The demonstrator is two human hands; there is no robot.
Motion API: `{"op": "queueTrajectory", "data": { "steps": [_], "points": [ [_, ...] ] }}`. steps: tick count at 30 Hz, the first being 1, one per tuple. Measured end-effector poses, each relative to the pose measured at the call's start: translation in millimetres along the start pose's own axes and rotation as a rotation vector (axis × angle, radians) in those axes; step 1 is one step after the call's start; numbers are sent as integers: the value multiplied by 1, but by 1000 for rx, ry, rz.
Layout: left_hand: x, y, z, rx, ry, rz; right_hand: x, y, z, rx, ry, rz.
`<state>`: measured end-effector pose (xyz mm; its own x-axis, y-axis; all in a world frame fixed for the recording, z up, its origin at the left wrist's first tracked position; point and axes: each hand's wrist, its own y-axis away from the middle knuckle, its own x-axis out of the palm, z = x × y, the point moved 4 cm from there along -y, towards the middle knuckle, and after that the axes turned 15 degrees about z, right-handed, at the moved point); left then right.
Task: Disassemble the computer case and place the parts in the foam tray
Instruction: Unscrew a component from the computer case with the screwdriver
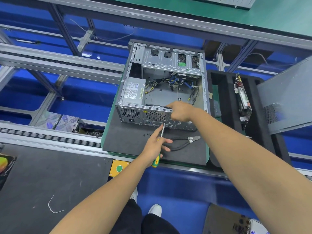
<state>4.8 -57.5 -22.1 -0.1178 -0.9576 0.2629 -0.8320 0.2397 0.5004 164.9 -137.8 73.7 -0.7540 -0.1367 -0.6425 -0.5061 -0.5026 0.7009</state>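
The computer case (162, 85) is laid on its side, open face up, on a dark foam mat (135, 142) on the surface, with the foam tray (226, 115) just beside it on the right. A circuit board (242, 98) is stood on edge in one slot of the tray, and a grey side panel (287, 97) is leaned at its far side. Inside the case a power supply (133, 92) and a bundle of cables (173, 81) are left.

A screwdriver (159, 144) with a green and yellow handle is gripped in the left hand (154, 146), the fingers curled round the shaft and handle, and its tip is set against the rear panel of the case just beside the fan grille (155, 115). The right hand (181, 110) is clenched over the upper rear edge of the case, which appears to be steadied by it; what lies under the fingers cannot be told.

The step in hand is judged to be the removal of a rear screw. Next, the tip is to be kept seated and turned, and the freed screw caught. Small screws (146, 134) and a pair of cutters (184, 142) are laid on the mat near the hands.
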Motion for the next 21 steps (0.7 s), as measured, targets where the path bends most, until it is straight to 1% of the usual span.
{"op": "queueTrajectory", "data": {
  "steps": [21],
  "points": [
    [2, -8, 1, -22, 20, 29, 0, 4, 3, 2, 6, -8]
  ]
}}
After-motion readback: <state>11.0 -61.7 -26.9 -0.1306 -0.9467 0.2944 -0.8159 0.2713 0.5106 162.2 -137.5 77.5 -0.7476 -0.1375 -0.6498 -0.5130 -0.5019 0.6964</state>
